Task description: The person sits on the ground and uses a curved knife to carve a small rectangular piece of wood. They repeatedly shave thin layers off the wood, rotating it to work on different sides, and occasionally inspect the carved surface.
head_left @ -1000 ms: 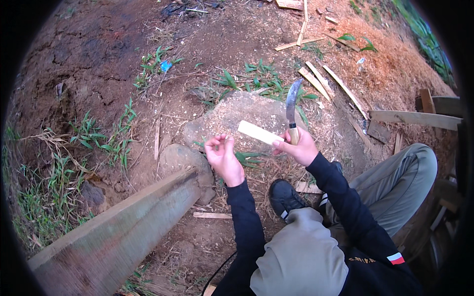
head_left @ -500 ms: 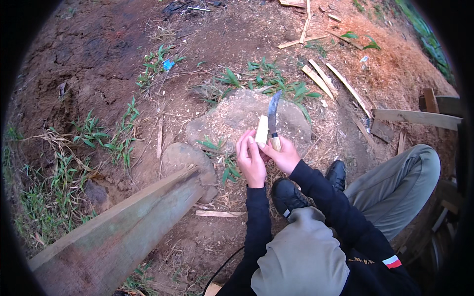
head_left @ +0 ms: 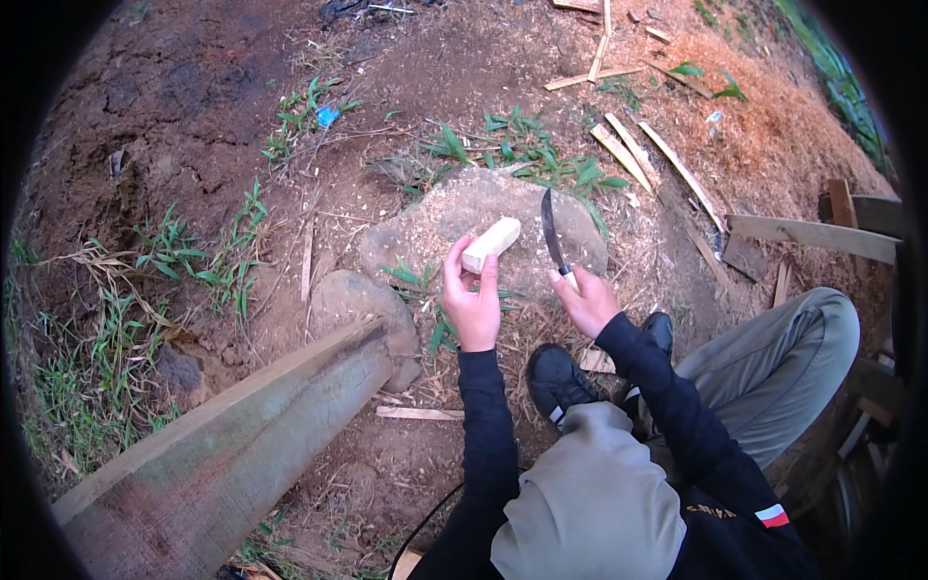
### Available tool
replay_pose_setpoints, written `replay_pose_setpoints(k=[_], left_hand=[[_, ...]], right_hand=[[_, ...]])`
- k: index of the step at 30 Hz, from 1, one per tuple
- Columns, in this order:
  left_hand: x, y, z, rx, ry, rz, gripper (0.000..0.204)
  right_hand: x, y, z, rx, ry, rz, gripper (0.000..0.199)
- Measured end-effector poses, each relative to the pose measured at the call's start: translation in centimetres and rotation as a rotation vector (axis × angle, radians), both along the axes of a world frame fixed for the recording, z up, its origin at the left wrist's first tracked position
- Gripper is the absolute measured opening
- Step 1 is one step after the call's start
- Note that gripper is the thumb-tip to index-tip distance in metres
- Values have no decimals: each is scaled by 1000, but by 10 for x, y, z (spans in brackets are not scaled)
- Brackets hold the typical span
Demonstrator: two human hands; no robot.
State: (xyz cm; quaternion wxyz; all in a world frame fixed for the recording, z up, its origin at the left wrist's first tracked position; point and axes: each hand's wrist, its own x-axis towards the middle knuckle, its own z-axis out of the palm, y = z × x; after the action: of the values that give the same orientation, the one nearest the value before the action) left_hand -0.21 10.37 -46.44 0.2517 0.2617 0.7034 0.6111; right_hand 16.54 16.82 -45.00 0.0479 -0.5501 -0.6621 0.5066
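Moved since the half-second-earlier frame: the hands have parted; the wood block, then between both, is now in the left alone, and the knife stands off to its right.

Item: wood block (head_left: 492,244), short, pale, held slanting above the flat stone (head_left: 394,242), far end toward the right.
Item: left hand (head_left: 474,309), fingers closed around the block's near end, thumb on the right side.
Item: right hand (head_left: 590,304), fingers curled closed on the knife handle.
Item: knife (head_left: 551,229), curved dark blade pointing away from the person, apart from the block.
Also: timber beam (head_left: 232,425), lower left; loose wood strips (head_left: 628,153), upper right, on the ground.
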Motion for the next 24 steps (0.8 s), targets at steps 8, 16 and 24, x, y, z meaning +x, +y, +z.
replay_pose_setpoints(k=[8, 16, 24], left_hand=[[-15, 2, 23, -293, 760, -71, 34], [-39, 18, 28, -206, 594, -49, 31], [-50, 23, 29, -272, 574, -158, 33]], right_hand=[[-3, 2, 20, 9, 59, 21, 41], [-8, 1, 27, 19, 89, 22, 39], [-2, 4, 28, 70, 66, 15, 39]])
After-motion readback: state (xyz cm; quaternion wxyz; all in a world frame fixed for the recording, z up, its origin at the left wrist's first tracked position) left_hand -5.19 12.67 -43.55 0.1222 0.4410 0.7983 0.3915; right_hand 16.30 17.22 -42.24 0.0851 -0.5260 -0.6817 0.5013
